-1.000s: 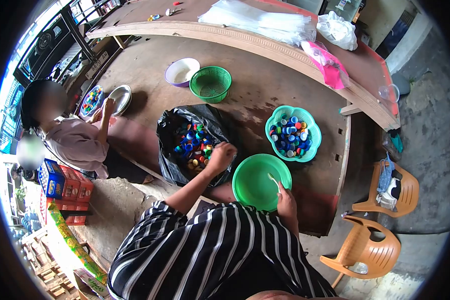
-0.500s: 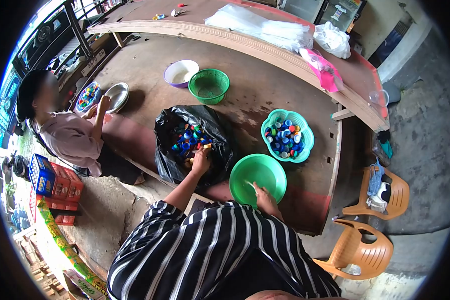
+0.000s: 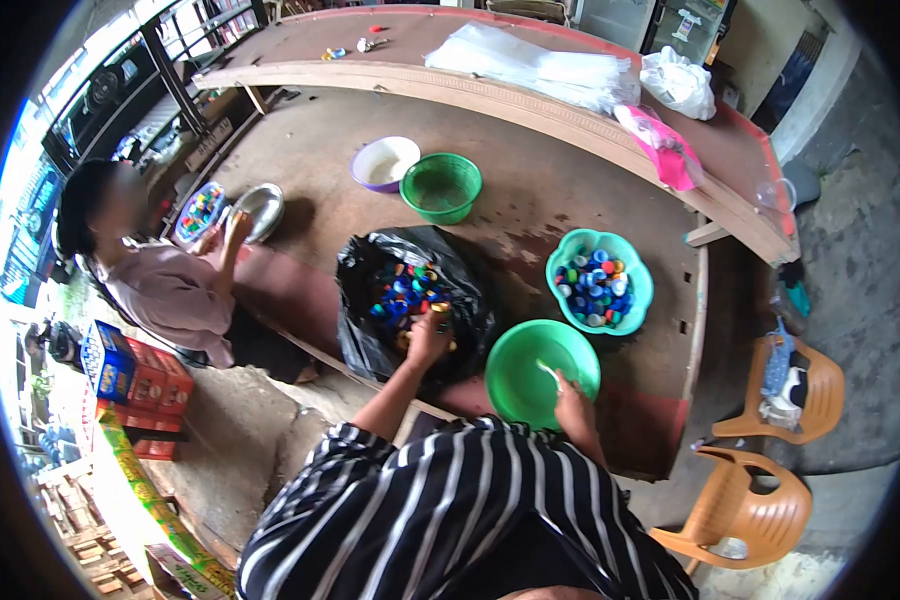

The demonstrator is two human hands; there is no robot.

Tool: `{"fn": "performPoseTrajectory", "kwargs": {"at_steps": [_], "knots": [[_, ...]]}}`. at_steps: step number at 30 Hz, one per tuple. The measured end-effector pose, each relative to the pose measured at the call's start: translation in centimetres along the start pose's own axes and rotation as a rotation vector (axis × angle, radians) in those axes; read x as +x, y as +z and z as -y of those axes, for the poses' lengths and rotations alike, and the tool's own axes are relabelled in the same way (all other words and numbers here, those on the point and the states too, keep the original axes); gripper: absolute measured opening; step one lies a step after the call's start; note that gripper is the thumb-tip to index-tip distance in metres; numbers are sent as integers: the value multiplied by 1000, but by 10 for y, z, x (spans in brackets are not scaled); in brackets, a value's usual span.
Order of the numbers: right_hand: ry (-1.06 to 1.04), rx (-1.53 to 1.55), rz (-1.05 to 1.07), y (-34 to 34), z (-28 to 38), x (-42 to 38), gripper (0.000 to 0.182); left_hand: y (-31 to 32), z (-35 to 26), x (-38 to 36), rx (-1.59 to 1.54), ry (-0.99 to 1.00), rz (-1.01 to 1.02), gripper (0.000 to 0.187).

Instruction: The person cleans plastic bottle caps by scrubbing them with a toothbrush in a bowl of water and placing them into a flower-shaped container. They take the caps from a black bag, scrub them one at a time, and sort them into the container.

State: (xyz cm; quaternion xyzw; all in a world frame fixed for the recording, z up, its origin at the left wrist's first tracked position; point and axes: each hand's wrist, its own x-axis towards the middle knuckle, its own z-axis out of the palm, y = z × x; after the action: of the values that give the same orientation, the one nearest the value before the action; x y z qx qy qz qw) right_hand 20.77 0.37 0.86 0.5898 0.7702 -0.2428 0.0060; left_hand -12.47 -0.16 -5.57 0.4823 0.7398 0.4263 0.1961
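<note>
My left hand (image 3: pixel 429 342) is over the open mouth of a black plastic bag (image 3: pixel 365 345), its fingers closed on a yellowish bottle cap (image 3: pixel 440 310). Loose bottle caps (image 3: pixel 402 288) in blue, red, green and white fill the bag. At the rim of a green basin (image 3: pixel 510 375), my right hand (image 3: pixel 576 405) grips a thin, pale, stick-like tool (image 3: pixel 547 370) that points into the basin; its exact kind is too small to tell. Behind the basin stands a turquoise scalloped basket (image 3: pixel 642 290) holding more bottle caps.
A green mesh basket (image 3: pixel 440 190) and a white-purple basin (image 3: pixel 382 160) stand farther back on the table (image 3: pixel 320 130). At the left a person (image 3: pixel 175 285) sits by a metal bowl (image 3: pixel 262 212) and a tub of caps (image 3: pixel 200 212). Orange chairs (image 3: pixel 760 510) are at right.
The whole view has shifted, so things appear farther right and lower. My right hand and its tool have moved slightly right over the basin. My left hand stays at the bag with the cap.
</note>
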Motion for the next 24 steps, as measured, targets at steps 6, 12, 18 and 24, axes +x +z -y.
{"fn": "performPoseTrajectory", "kwargs": {"at_steps": [6,12,18,24], "knots": [[-91,23,-27,7,-2,-8,46,19,-14,4,-38,35,-12,31],[12,-56,1,-9,12,-11,50,6,-14,4,-60,133,-58,29],[-145,85,83,9,7,-14,49,-49,-40,-11,4,-11,11,32],[-208,277,-193,-5,11,-26,49,-50,-94,-38,-289,141,58,29]]}}
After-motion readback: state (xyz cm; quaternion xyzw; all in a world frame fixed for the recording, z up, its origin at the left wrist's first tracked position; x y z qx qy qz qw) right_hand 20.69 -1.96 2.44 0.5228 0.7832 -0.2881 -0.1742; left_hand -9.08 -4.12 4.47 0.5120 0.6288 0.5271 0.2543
